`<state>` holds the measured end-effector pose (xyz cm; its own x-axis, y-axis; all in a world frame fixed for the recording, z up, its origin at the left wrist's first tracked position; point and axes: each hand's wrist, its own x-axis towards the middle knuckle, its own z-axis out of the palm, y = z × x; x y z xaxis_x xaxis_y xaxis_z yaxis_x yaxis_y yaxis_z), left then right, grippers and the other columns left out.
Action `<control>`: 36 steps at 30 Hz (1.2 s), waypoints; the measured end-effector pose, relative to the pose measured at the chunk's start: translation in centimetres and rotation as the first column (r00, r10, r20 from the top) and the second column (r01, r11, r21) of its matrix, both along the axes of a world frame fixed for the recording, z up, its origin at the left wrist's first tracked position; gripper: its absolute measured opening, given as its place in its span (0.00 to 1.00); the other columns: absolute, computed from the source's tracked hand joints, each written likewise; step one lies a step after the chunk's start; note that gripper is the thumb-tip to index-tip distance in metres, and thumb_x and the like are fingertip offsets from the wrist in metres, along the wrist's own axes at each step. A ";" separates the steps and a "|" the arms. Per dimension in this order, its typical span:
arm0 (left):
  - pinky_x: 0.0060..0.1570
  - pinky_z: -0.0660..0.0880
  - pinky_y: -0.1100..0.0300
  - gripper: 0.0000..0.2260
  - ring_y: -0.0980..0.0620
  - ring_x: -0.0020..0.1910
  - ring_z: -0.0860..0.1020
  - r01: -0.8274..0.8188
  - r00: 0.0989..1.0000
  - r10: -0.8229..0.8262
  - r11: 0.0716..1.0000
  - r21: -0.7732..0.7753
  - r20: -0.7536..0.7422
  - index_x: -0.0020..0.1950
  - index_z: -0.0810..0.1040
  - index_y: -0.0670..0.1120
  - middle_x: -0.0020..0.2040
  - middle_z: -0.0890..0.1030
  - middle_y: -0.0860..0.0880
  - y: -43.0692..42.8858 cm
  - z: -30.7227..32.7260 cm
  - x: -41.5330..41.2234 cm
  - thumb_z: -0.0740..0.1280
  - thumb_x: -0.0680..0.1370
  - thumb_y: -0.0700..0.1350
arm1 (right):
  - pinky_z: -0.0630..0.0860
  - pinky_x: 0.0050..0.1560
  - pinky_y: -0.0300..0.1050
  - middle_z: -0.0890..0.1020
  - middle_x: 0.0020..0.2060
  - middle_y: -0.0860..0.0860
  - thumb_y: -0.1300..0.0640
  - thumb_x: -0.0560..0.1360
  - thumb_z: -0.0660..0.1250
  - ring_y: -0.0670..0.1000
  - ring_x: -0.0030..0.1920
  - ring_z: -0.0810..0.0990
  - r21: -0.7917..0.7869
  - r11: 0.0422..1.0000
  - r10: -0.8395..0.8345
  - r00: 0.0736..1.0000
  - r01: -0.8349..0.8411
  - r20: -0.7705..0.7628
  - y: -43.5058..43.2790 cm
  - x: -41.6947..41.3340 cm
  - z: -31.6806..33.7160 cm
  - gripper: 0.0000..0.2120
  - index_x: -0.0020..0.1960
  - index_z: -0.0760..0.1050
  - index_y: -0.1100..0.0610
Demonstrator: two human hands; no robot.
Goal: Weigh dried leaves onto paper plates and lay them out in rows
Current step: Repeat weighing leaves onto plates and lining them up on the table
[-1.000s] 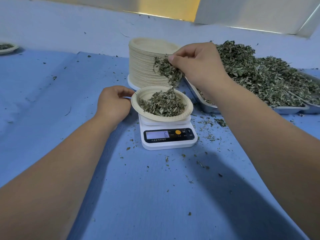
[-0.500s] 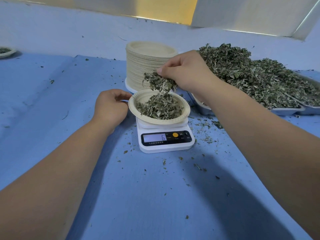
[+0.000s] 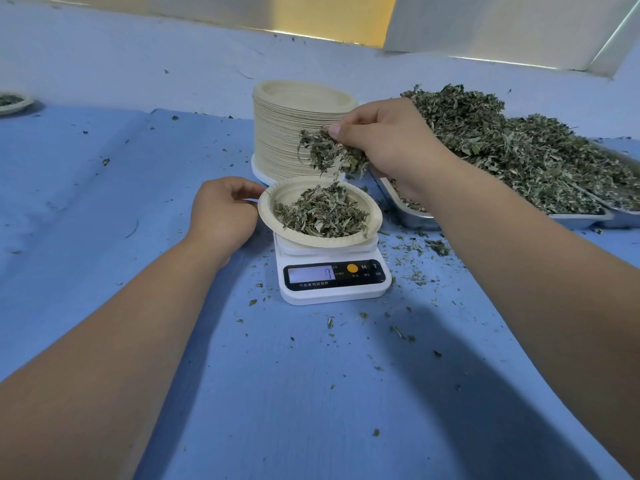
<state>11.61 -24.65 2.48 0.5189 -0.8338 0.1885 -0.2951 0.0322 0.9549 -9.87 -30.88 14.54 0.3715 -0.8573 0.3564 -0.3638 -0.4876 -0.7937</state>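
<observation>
A paper plate (image 3: 375,216) with a heap of dried leaves (image 3: 320,213) sits on a small white digital scale (image 3: 334,280) in the middle of the blue cloth. My right hand (image 3: 388,140) hovers just above the plate's far side and grips a bunch of dried leaves (image 3: 329,152) that hangs down from the fingers. My left hand (image 3: 223,213) rests at the plate's left rim, thumb and fingers curled, its fingertips at the edge. The scale's display is lit; its reading is too small to tell.
A tall stack of empty paper plates (image 3: 294,133) stands behind the scale. Metal trays (image 3: 415,216) piled with dried leaves (image 3: 519,147) fill the right side. One filled plate (image 3: 12,102) lies at the far left. Leaf crumbs scatter over the blue cloth (image 3: 104,202).
My right hand has stayed above the plate with its bunch, which has shrunk a little as leaves dropped. The heap on the plate has grown and the scale reading has changed. The left hand has stayed at the rim.
</observation>
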 end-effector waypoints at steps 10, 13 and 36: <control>0.40 0.82 0.55 0.25 0.61 0.35 0.83 -0.007 1.000 0.007 1.000 0.004 0.019 0.40 0.85 0.60 0.39 0.86 0.60 -0.1 -0.1 0.0 0.61 0.69 0.30 | 0.65 0.24 0.35 0.75 0.23 0.41 0.54 0.76 0.75 0.42 0.22 0.66 0.059 0.997 0.060 0.998 -0.058 -0.037 0.9 -0.2 -0.6 0.07 0.43 0.84 0.57; 0.40 0.83 0.53 0.25 0.60 0.36 0.84 -0.008 1.000 0.008 1.000 0.007 0.015 0.41 0.86 0.60 0.40 0.86 0.59 0.0 -0.1 0.0 0.61 0.68 0.30 | 0.67 0.25 0.31 0.78 0.25 0.39 0.54 0.76 0.74 0.38 0.22 0.70 0.013 0.999 0.036 0.999 -0.036 0.017 0.7 -0.8 -0.2 0.06 0.44 0.85 0.57; 0.32 0.81 0.61 0.24 0.60 0.35 0.83 -0.016 0.999 0.015 1.000 0.014 0.033 0.40 0.86 0.59 0.40 0.86 0.59 0.3 0.3 -0.4 0.62 0.68 0.30 | 0.72 0.40 0.36 0.81 0.42 0.40 0.56 0.79 0.66 0.40 0.37 0.77 -0.224 0.921 -0.368 0.902 0.320 -0.226 -3.1 -8.8 -5.1 0.08 0.53 0.84 0.48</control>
